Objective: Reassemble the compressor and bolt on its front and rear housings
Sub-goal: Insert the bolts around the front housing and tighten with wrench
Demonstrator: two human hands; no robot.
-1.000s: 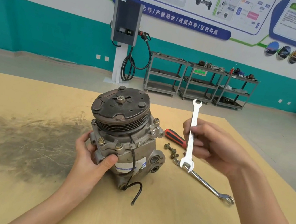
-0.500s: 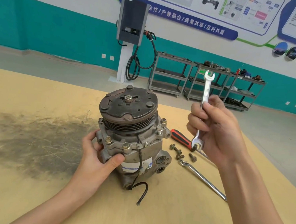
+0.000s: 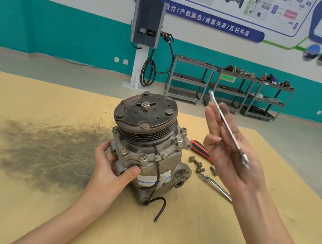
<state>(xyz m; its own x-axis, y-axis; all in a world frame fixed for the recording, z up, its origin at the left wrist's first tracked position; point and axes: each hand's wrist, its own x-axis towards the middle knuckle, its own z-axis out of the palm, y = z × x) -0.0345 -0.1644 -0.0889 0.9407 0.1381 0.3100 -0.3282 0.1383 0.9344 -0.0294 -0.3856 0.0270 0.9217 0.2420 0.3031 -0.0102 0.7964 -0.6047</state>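
On the tan wooden table [image 3: 19,194], in the head view, one compressor [image 3: 147,151] stands upright, its dark pulley face up with a single nut at the hub and a black wire trailing from its base. Five flange bolts can be counted around the housing rim below the pulley; more may sit on the hidden far side. The left hand [image 3: 113,169] grips the compressor's lower left flank, thumb curled across the front under the flange, fingers wrapped behind.

The right hand [image 3: 232,153] is raised to the right of the pulley, palm toward the camera, fingers nearly straight and spread. One open-ended spanner [image 3: 228,129] lies slanted across the palm and fingers, its upper end past the fingertips; whether any finger actually clamps it cannot be told.

Behind that hand on the table lie one red-and-black screwdriver handle [image 3: 201,149], about four loose bolts [image 3: 199,165] in a small cluster, and a second wrench [image 3: 215,185]. A dark grease smear [image 3: 46,153] covers the table left of the compressor. Three metal carts [image 3: 230,88] stand against the far wall.
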